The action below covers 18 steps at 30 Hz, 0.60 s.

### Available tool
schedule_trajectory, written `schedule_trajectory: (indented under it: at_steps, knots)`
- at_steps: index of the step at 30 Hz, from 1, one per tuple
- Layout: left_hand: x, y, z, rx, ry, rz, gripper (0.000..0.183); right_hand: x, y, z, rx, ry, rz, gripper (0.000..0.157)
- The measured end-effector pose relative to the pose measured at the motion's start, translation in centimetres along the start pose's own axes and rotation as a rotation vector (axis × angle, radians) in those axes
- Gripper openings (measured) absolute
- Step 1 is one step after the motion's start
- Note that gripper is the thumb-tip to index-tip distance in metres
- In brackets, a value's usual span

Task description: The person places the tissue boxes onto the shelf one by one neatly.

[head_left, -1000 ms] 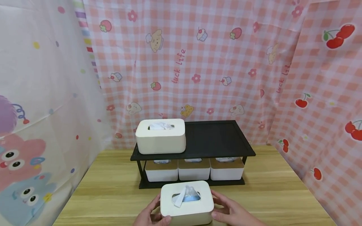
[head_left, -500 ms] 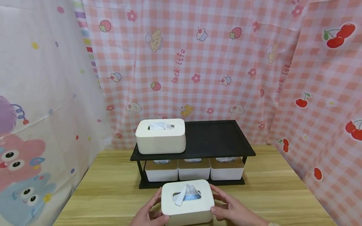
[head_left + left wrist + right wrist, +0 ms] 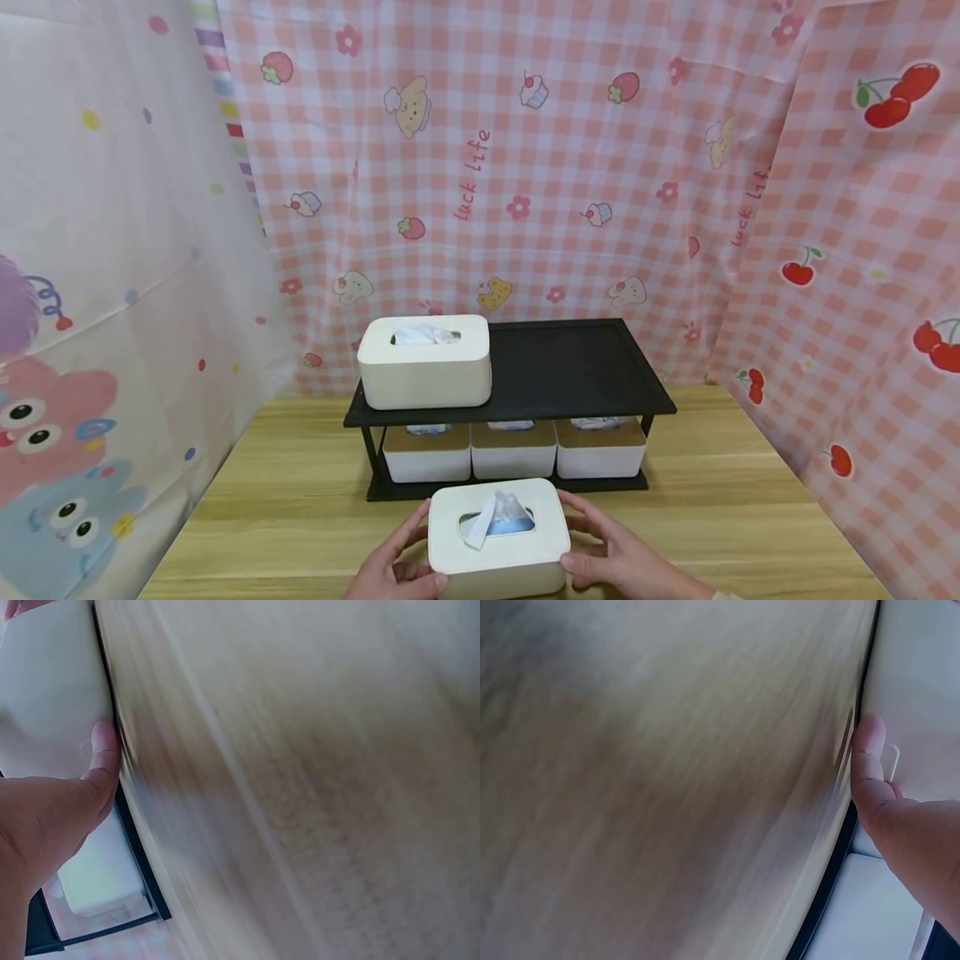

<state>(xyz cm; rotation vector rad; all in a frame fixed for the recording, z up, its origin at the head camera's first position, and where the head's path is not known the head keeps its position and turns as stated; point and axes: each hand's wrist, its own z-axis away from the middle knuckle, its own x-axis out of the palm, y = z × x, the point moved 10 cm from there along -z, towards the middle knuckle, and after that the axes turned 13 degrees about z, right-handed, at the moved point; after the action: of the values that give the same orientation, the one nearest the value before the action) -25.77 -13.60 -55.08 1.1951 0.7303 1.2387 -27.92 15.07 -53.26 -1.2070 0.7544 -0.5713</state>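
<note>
A cream tissue box with a tissue poking from its oval slot is at the front middle in the head view, just before the rack. My left hand grips its left end, thumb at the front corner and fingers along the side. At the opposite end my right hand holds it the same way. In the left wrist view, the left thumb lies against the box's pale wall. The right wrist view has the right thumb on the box wall. The box's underside is hidden.
A black two-tier rack stands behind. Another cream tissue box sits on its top shelf at the left. Below are three white boxes with brown lids, including the middle one. Checked cloth hangs behind the wooden table.
The held tissue box has shifted very slightly right, both hands staying on its ends. My right thumb sits a little higher on the box's corner than a second ago.
</note>
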Motion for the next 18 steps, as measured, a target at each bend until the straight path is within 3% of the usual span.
schedule_trajectory:
  at_steps: [8,18]
  knots:
    - [0.60,0.20,0.18,0.035,-0.016,0.038,0.105,-0.32,0.00,0.18,0.023,0.010,-0.008,0.081]
    - [0.62,0.37,0.20,0.022,-0.003,0.029,0.104,-0.53,-0.25,0.33,0.019,0.016,0.025,0.082]
